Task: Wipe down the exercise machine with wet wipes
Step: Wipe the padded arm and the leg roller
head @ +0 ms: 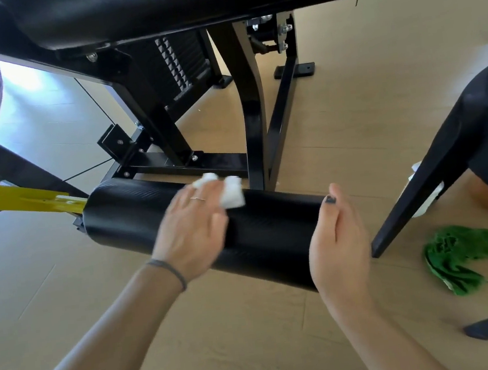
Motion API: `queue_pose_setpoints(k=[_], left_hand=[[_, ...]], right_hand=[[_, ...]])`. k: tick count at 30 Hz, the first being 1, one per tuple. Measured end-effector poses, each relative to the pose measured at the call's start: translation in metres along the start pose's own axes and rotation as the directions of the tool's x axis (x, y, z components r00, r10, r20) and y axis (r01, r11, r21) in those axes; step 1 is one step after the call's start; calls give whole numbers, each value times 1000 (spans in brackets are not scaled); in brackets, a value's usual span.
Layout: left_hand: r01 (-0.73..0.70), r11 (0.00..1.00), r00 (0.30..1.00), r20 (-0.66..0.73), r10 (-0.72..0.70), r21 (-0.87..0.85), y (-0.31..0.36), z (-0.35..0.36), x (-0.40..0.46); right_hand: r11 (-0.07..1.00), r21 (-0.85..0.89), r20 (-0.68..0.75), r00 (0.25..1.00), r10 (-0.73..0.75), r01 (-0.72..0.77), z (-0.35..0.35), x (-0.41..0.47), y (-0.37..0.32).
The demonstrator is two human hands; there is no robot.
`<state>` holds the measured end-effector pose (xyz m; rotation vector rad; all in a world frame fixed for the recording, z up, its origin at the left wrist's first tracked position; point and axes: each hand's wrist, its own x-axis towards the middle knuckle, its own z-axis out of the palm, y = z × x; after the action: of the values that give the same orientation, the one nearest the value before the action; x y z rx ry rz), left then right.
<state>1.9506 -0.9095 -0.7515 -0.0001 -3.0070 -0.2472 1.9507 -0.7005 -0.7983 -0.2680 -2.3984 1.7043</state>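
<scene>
1. Step in hand: I judge this to be the wiping of the black roller pad point(205, 231), the padded cylinder low on the exercise machine point(247, 117), mounted at its far-left end on a yellow lever arm point(25, 200).
2. My left hand point(193, 230) lies across the top of the pad near its middle, fingers extended and pressing a white wet wipe point(231, 193) against the far side of the cylinder. The wipe bunches out beyond the fingertips; motion blur hides how the thumb lies.
3. My right hand point(339, 241) cups the pad's free right end, thumb on top with dark nail polish visible, fingers wrapped round the end face. I take this as steadying the roller against turning.
4. Next move, as a judgement: sweep the wipe along the length toward either end, then rotate the pad to reach the underside, which faces the floor point(255, 351) and is hidden.
5. Remaining surfaces: the long upholstered bench point(185, 3) above and the black frame point(253, 129) under it. I cannot tell from here whether they have been wiped.
6. Containers: none is clearly shown. A white object point(430, 203) sits behind the leg of a black stool point(435, 163) at the right; it may be the wipe pack, but it is too hidden to say.
7. A crumpled green cloth point(455, 258) lies on the floor near the stool leg, well apart from both hands.
</scene>
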Motion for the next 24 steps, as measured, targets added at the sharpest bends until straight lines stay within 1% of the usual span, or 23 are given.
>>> queue_pose_setpoints(k=[2,3,4,5,6,8,9,11,12,13,15,17,19,21,23,24], left_hand=[[-173,985,984,30,173,0,28,3,-10],[-227,974,973,37,226,0,32,3,-13],[-244,970,969,46,244,-8,26,1,-11],[-227,974,973,40,227,-9,13,0,-8],[-171,985,985,18,171,-7,-5,-2,-3],[35,999,998,-60,-35,-2,-53,-5,8],[148,989,984,-103,-147,2,-76,-7,12],[338,941,928,-163,-336,-17,-109,-11,14],[412,910,894,-174,-414,-48,-117,-12,14],[457,886,868,-179,-464,-79,-120,-12,14],[489,864,845,-180,-504,-122,-115,-11,19],[507,851,835,-166,-525,-138,-109,-12,23],[509,852,837,-160,-523,-119,-109,-13,23],[513,855,841,-152,-519,-81,-110,-13,21],[455,891,885,-110,-453,-5,-97,-10,18],[392,920,918,-84,-389,28,-81,-8,15]], right_hand=[[1000,-5,-13,1000,-10,10,1,0,1],[1000,-11,-16,1000,-18,18,2,-1,1],[1000,-12,-15,1000,-18,18,2,-1,1],[1000,-7,-15,1000,-18,18,2,-1,2],[1000,3,-19,1000,-21,21,3,-1,3],[999,1,-45,998,-38,38,4,-1,4],[999,-6,-57,997,-51,51,5,-1,5],[997,-5,-68,995,-76,76,5,-3,6],[996,-3,-67,993,-93,93,5,-4,7],[993,4,-65,991,-114,115,5,-6,10],[982,-11,-76,979,-187,186,5,-8,16],[955,-70,-90,951,-295,289,5,-13,24],[907,-133,-105,904,-414,400,7,-19,35],[872,-186,-99,875,-474,452,7,-22,42],[872,-206,-76,881,-467,445,4,-20,40],[880,-198,-69,890,-451,431,3,-20,38]])
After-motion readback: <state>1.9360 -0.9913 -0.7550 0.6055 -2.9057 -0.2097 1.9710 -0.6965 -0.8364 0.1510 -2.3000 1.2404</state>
